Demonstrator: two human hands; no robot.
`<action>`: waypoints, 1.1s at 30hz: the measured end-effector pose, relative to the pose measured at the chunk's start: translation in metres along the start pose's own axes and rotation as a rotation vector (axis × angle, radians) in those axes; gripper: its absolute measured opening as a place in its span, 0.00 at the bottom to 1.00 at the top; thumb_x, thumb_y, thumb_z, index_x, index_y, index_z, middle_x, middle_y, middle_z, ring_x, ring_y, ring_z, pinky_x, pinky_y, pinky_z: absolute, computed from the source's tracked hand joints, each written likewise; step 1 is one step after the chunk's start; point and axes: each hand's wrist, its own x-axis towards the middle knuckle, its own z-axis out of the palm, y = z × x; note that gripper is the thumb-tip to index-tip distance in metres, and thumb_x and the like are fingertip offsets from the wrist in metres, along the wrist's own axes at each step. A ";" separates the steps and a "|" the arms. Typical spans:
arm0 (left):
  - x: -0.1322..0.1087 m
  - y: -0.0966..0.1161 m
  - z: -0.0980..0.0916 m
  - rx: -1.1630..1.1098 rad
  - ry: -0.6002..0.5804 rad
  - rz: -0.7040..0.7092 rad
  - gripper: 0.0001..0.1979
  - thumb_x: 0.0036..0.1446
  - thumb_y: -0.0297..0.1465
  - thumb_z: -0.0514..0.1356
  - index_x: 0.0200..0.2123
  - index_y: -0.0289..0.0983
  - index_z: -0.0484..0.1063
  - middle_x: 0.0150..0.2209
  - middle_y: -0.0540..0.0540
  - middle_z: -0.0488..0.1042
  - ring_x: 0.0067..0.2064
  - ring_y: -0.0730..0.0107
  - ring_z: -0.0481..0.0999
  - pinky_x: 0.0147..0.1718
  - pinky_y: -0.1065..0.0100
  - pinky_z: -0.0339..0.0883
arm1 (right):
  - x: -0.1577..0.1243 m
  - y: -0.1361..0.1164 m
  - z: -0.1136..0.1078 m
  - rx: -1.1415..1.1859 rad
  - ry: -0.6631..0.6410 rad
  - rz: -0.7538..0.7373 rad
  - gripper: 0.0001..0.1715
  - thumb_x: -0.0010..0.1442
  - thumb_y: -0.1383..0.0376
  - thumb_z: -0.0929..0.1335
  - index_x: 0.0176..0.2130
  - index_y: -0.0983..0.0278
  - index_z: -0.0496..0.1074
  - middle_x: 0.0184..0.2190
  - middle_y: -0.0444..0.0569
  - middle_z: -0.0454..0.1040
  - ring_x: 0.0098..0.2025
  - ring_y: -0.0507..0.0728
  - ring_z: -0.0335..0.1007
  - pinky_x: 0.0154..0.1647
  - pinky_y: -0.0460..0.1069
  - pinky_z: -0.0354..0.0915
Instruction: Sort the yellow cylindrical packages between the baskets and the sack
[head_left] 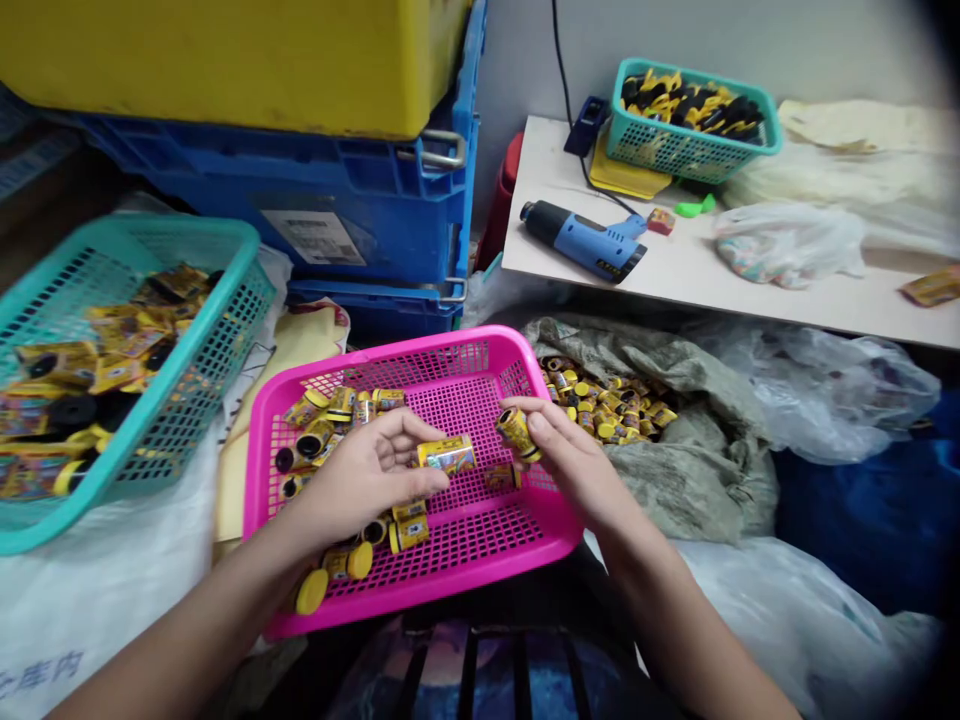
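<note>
Over the pink basket (409,598), my left hand (367,475) has its fingers closed around a small yellow bottle with a colourful label (448,455), lying sideways. My right hand (566,450) pinches a second yellow bottle (517,433), tilted, its dark end pointing up and left. Several more labelled bottles (322,438) with yellow or black ends lie along the basket's left side. One loose bottle (502,477) rests on the basket floor just below my right hand. The two held bottles are apart from each other.
On the left stands a teal basket (247,290) of yellow and black pieces. An open woven sack (675,500) of similar bottles sits at right. A blue heat gun (589,240) and another teal basket (660,150) are on the white table (697,265). Blue crates (300,180) rise behind.
</note>
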 end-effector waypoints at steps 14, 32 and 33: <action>-0.003 -0.003 -0.017 -0.480 0.082 -0.101 0.18 0.49 0.30 0.69 0.43 0.34 0.71 0.35 0.46 0.76 0.29 0.75 0.76 0.27 0.78 0.73 | 0.029 0.020 0.052 -1.334 -0.452 -0.175 0.30 0.68 0.65 0.64 0.67 0.68 0.60 0.66 0.58 0.47 0.66 0.69 0.44 0.67 0.64 0.50; -0.029 -0.017 -0.026 0.226 0.224 0.011 0.15 0.60 0.43 0.56 0.39 0.38 0.72 0.31 0.50 0.68 0.22 0.76 0.63 0.17 0.74 0.59 | 0.035 0.003 0.047 0.086 -0.554 0.029 0.30 0.56 0.61 0.76 0.52 0.67 0.62 0.50 0.51 0.65 0.47 0.48 0.67 0.43 0.41 0.69; -0.029 -0.015 -0.022 0.209 0.193 0.024 0.15 0.60 0.43 0.54 0.39 0.39 0.71 0.31 0.51 0.67 0.22 0.76 0.63 0.18 0.74 0.60 | 0.030 0.000 0.047 0.171 -0.522 0.069 0.29 0.57 0.61 0.76 0.51 0.67 0.62 0.46 0.50 0.67 0.43 0.47 0.68 0.42 0.41 0.69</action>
